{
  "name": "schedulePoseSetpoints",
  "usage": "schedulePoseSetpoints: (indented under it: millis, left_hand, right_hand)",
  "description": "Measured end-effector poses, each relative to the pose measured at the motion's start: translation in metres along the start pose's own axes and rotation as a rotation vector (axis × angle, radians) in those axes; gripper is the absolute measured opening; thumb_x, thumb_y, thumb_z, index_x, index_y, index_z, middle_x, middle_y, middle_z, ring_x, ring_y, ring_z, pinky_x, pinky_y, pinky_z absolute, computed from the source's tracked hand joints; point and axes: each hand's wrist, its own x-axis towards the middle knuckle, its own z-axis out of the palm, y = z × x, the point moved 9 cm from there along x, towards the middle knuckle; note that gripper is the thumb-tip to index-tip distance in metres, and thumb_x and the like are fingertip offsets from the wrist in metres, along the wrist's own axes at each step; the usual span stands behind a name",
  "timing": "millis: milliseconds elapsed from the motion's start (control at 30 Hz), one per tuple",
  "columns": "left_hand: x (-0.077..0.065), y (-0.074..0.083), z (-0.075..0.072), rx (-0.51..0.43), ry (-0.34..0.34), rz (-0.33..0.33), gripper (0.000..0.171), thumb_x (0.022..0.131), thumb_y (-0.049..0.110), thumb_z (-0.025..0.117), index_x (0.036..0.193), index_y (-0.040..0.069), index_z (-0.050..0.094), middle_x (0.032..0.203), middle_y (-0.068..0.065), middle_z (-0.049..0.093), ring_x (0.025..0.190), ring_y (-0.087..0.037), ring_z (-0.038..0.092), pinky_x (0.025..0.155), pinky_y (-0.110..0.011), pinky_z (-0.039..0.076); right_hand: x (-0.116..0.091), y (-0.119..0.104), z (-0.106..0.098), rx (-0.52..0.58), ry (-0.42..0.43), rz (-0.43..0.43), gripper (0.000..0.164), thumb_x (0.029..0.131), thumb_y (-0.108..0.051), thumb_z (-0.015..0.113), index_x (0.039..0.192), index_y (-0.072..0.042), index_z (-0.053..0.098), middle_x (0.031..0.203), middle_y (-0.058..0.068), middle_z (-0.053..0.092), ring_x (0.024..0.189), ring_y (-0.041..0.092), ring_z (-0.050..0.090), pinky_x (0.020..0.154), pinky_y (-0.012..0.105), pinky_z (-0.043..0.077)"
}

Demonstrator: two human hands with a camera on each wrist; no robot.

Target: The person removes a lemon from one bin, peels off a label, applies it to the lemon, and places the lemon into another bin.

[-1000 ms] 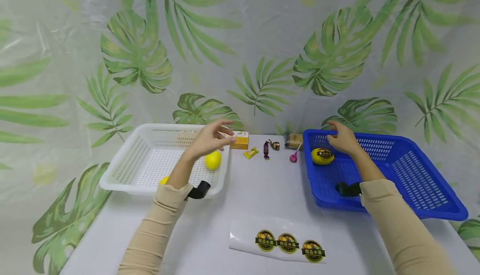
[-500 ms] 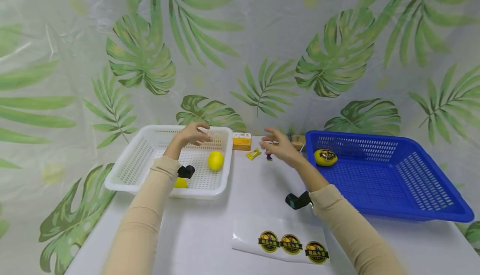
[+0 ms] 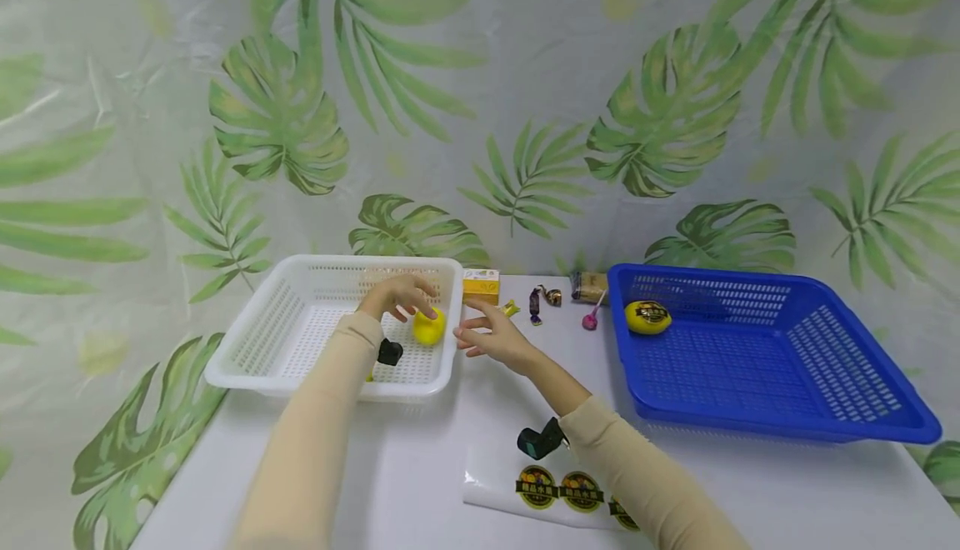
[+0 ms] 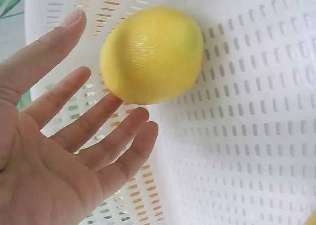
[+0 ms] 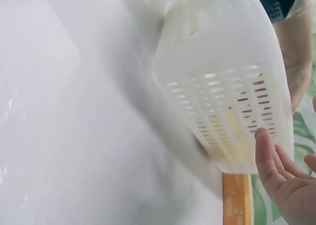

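Observation:
Inside the white basket (image 3: pixel 255 342), my left hand (image 3: pixel 401 295) hovers at a yellow lemon (image 3: pixel 430 330). In the left wrist view the left hand (image 4: pixel 74 136) spreads its fingers below and beside the lemon (image 4: pixel 153 57); whether a fingertip touches it, I cannot tell. A second lemon (image 4: pixel 311 219) lies in the same basket, mostly hidden by my left arm in the head view. My right hand (image 3: pixel 498 336), fingers loosely bent and holding nothing, is at the right side of the white basket. A lemon with a black-and-gold label (image 3: pixel 648 317) lies in the blue basket (image 3: pixel 750 417).
A sheet of round stickers (image 3: pixel 558 487) lies at the front, partly under my right forearm. Along the back are an orange-and-white box (image 3: pixel 481 285), a purple-wrapped candy (image 3: pixel 535 307), a pink lollipop (image 3: pixel 590 320) and a brown packet (image 3: pixel 590 287). My right hand partly covers a yellow candy (image 3: pixel 512 307).
My right hand has moved left from the blue basket to the white basket's right side. My left hand shifted left, then came down beside the lemon.

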Motion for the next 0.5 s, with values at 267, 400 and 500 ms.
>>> schedulePoseSetpoints:
  millis: [267, 400, 500]
  left_hand:
    - [0.008, -0.016, 0.009, 0.04, -0.031, -0.088, 0.062, 0.081, 0.016, 0.074, 0.137, 0.009, 0.048, 0.139, -0.017, 0.044, 0.111, -0.037, 0.054, 0.086, -0.045, 0.049]
    - [0.011, -0.021, 0.013, -0.01, -0.047, -0.114, 0.066, 0.081, 0.016, 0.074, 0.14, 0.011, 0.044, 0.141, -0.016, 0.041, 0.111, -0.037, 0.052, 0.083, -0.044, 0.05]
    - [0.014, -0.024, 0.017, -0.051, -0.066, -0.123, 0.069, 0.081, 0.017, 0.074, 0.141, 0.011, 0.041, 0.141, -0.017, 0.04, 0.108, -0.037, 0.052, 0.08, -0.043, 0.052]
  right_hand:
    - [-0.004, 0.009, 0.018, -0.021, -0.074, 0.002, 0.07, 0.09, -0.015, 0.062, 0.148, -0.009, 0.024, 0.129, 0.03, 0.047, 0.097, 0.039, 0.064, 0.079, 0.045, 0.053]
    - [-0.007, 0.005, 0.021, -0.038, -0.101, -0.026, 0.067, 0.093, -0.015, 0.059, 0.148, -0.006, 0.024, 0.13, 0.031, 0.045, 0.098, 0.042, 0.062, 0.08, 0.049, 0.052]
    - [-0.007, 0.003, 0.021, -0.043, -0.111, -0.036, 0.066, 0.093, -0.016, 0.059, 0.148, -0.004, 0.024, 0.13, 0.032, 0.045, 0.1, 0.044, 0.061, 0.081, 0.051, 0.051]
